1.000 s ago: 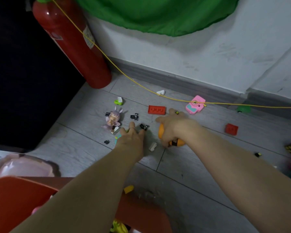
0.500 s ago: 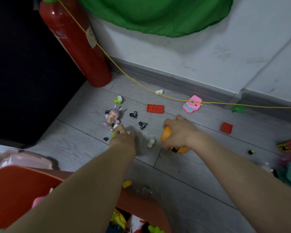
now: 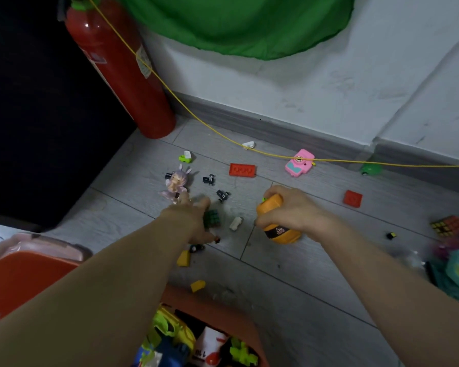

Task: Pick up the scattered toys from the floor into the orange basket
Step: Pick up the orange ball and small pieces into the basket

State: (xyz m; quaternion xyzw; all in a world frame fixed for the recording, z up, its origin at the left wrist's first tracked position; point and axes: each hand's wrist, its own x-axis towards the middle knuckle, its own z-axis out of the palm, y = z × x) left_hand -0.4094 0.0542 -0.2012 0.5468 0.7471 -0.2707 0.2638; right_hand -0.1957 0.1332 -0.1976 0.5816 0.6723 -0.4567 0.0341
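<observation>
Grey floorboards by the wall are littered with toys, and the right hand (image 3: pixel 289 210) wraps an orange toy (image 3: pixel 278 223), seemingly light, hard plastic best gripped round its middle, while the left hand (image 3: pixel 191 215) pinches a green block (image 3: pixel 212 218); the orange basket (image 3: pixel 239 321) sits nearby.
</observation>
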